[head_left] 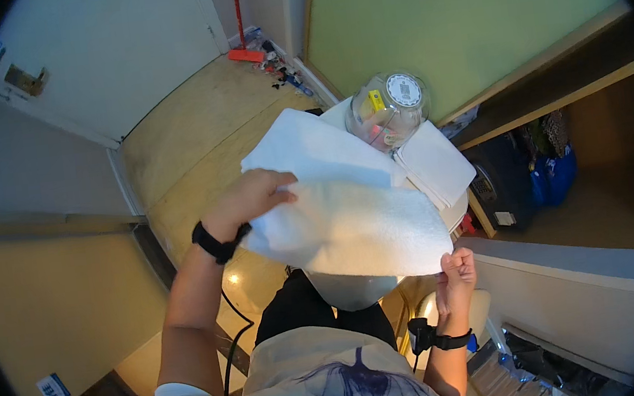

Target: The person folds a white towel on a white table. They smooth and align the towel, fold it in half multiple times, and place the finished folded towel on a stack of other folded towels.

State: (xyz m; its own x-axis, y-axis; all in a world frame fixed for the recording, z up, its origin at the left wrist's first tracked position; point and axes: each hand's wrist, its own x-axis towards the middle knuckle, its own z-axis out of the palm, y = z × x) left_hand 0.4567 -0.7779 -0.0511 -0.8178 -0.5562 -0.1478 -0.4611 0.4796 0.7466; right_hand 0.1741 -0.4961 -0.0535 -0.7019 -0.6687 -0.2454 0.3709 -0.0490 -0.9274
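Observation:
A white cloth (373, 227), which looks like a towel, is spread between my two hands. My left hand (252, 196) pinches its left part between thumb and fingers. At the cloth's lower right corner, my right hand (457, 270) grips the edge with curled fingers. The far part of the cloth lies over a small white table (457, 214). Beside it on the table are a folded white cloth (436, 164) and a clear glass jar (386, 111) with small packets inside and a round label. A rounded grey surface (351, 288) shows below the near edge of the cloth.
An open wooden cabinet (612, 164) on the right holds a black safe (500, 183) and a blue bag (555, 174). A red broom (246, 55) stands by swept litter (285, 75) near the white door (117, 39). A black cable (227, 361) hangs beside my left arm.

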